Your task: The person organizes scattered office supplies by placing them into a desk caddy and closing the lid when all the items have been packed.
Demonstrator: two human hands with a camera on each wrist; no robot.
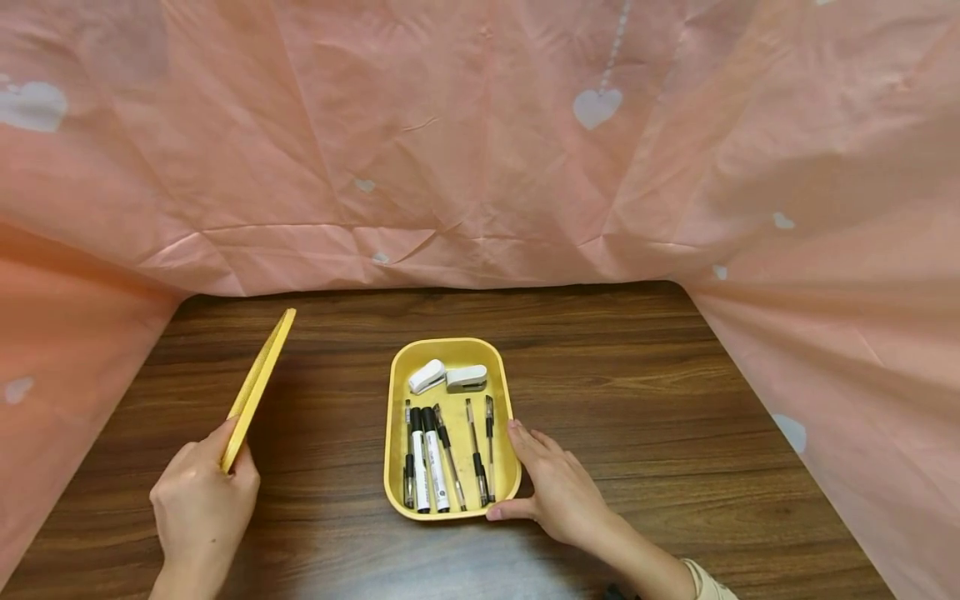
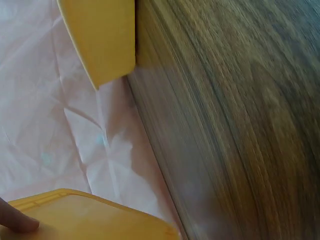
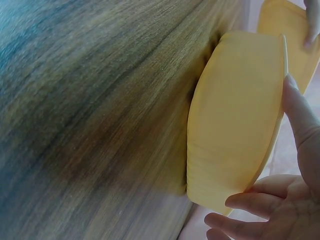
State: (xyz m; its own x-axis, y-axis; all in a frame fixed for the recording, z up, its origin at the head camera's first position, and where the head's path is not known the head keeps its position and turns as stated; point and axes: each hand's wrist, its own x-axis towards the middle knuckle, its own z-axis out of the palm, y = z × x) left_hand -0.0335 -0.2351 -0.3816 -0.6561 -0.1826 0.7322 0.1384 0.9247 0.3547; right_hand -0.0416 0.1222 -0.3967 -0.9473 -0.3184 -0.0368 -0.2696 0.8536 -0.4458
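Observation:
My left hand [image 1: 202, 492] pinches a flat yellow lid [image 1: 258, 387] by its near end, holding it up on edge to the left of a yellow box [image 1: 392, 417]. The lid and a fingertip also show low in the left wrist view. Two small white staplers [image 1: 427, 376] lie at the far end inside the box. Side by side at its left are two white markers with black caps [image 1: 435, 462], with several black-gripped pens [image 1: 477, 454] around them. My right hand [image 1: 558, 492] touches the box's near right corner, thumb at the front rim and fingers along the side.
Under everything is a dark wood-grain table [image 1: 637, 400]. A pink cloth [image 1: 480, 150] with pale hearts hangs behind it and down both sides.

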